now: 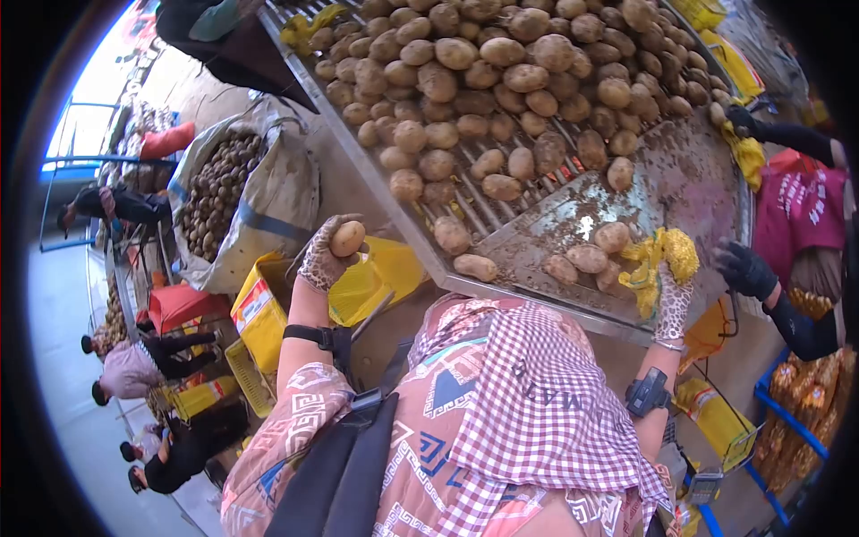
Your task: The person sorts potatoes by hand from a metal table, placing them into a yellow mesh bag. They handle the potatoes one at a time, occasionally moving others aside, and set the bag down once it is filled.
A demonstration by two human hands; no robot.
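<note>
My left hand (320, 259), in a leopard-print glove, is closed round a single potato (347, 239) beyond the near left edge of the metal sorting table (528, 255). A yellow plastic bag (380, 277) hangs just below and to the right of it. At the table's near right part, my right hand (674, 302), gloved alike, grips a bunched yellow mesh (669, 255). Several loose potatoes (587, 259) lie on the metal sheet left of the mesh. Farther up, a large heap of potatoes (501, 52) covers the slatted part. The mesh hides some of my right fingers.
A big white sack (291, 174) of potatoes stands to the left, near yellow bags and a red container (183, 307). Another person's dark-gloved hand (745, 268) is close on the right. Blue-framed racks with filled net bags (805, 403) stand lower right. Other people are far left.
</note>
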